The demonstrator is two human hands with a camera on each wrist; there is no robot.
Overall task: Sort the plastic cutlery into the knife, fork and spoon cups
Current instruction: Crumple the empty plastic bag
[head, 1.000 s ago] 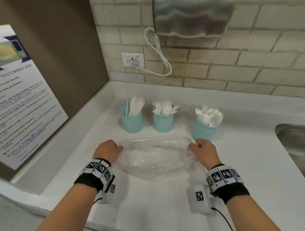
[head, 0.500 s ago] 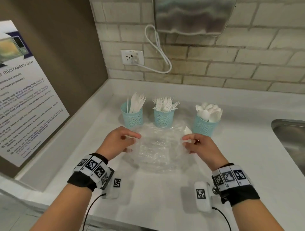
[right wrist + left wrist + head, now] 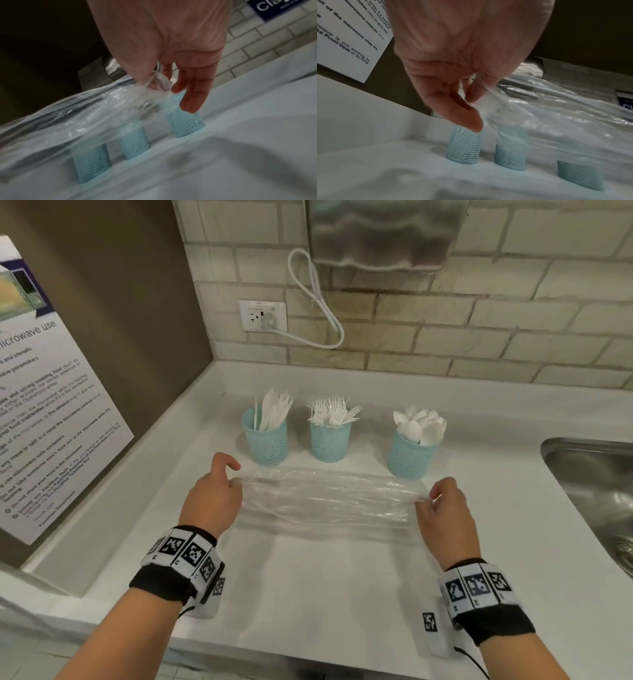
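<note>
Change: I saw the clear plastic bag (image 3: 329, 501) pulled from a loose bunch into a taut strip.
Hands: left hand (image 3: 212, 494) and right hand (image 3: 445, 508) each pinched an end.
Meaning: knife cup (image 3: 265, 440), fork cup (image 3: 330, 438), spoon cup (image 3: 411, 453) stood full — sorting looked done.

cups (image 3: 265, 441): pale turquoise, fine perforated mesh pattern
cutlery (image 3: 334, 413): white
plastic bag (image 3: 329, 499): clear, glossy highlights
tabletop (image 3: 318, 573): white
wall tiles (image 3: 479, 313): cream brick pattern, grey grout
wristbands (image 3: 178, 566): black, with black-and-white square markers
poster (image 3: 51, 405): white, dark print, navy band
sink (image 3: 596, 491): silver steel
</note>
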